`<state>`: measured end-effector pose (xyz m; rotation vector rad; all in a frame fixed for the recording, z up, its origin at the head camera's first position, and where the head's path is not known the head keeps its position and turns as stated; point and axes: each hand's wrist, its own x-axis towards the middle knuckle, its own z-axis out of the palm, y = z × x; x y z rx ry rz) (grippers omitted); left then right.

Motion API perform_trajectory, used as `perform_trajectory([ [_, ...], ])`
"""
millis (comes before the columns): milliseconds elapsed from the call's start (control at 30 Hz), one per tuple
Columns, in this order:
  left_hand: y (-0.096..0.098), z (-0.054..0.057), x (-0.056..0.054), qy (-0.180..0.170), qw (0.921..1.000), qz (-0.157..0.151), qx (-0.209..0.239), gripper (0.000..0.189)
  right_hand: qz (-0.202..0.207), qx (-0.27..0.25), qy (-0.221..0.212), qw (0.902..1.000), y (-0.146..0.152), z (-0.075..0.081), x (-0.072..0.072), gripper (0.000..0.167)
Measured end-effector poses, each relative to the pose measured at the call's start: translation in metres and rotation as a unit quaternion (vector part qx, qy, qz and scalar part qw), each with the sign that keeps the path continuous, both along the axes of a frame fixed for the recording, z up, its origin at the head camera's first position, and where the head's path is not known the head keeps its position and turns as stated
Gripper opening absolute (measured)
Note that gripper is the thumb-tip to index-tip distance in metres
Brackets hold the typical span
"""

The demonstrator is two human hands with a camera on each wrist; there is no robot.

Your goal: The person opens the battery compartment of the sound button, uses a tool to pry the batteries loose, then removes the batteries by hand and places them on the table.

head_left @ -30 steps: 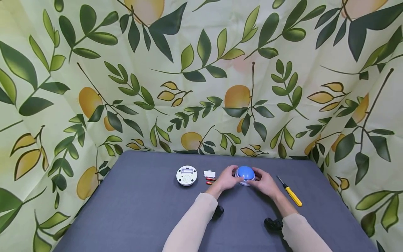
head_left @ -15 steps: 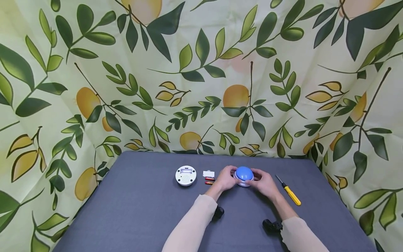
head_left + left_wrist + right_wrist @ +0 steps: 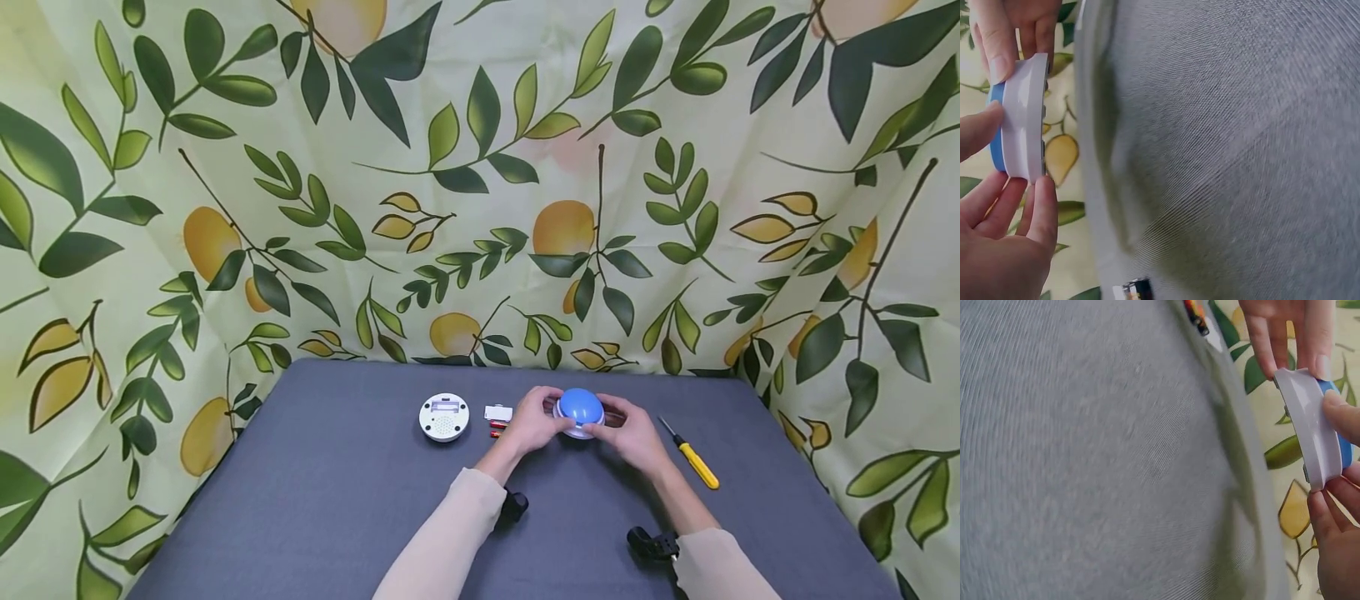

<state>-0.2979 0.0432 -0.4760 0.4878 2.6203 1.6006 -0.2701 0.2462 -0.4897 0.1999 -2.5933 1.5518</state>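
A round push button [image 3: 581, 406] with a blue dome and a white base is held between both hands, dome up. My left hand [image 3: 534, 423] grips its left side, with the thumb at the front edge of the dome. On the opposite side my right hand [image 3: 632, 433] grips the rim, its thumb also at the front. Both wrist views show the white base [image 3: 1022, 119] raised off the table, with small dark feet on its underside. In the right wrist view the fingers of the right hand [image 3: 1341, 550] support the base's edge.
Left of the hands lies a second white round unit [image 3: 444, 417], underside up with its battery bay uncovered. Beside it are a small white cover [image 3: 498, 412] and red batteries [image 3: 497, 427], partly hidden by the left hand. A yellow-handled screwdriver [image 3: 697, 465] lies to the right.
Both hands have raised the push button slightly. The left hand and forearm have shifted a little left, covering more of the batteries.
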Motion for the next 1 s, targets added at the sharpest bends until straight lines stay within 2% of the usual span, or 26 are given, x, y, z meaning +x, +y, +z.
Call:
perform_trajectory([
  [267, -0.012, 0.01, 0.009, 0.018, 0.9996, -0.013, 0.015, 0.048, -0.008, 0.02, 0.036, 0.9991, -0.007, 0.01, 0.007, 0.066],
  [500, -0.029, 0.019, 0.022, 0.036, 0.9982, -0.026, 0.042, 0.048, 0.014, 0.014, 0.067, 0.9975, -0.018, 0.022, 0.018, 0.063],
  [767, -0.047, 0.015, 0.032, 0.058, 0.9964, -0.031, 0.054, 0.049, 0.038, 0.004, 0.086, 0.9956, -0.031, 0.026, 0.025, 0.06],
  [1000, -0.064, 0.016, 0.041, 0.077, 0.9942, -0.045, 0.061, 0.047, 0.042, 0.006, 0.098, 0.9943, -0.042, 0.031, 0.034, 0.058],
])
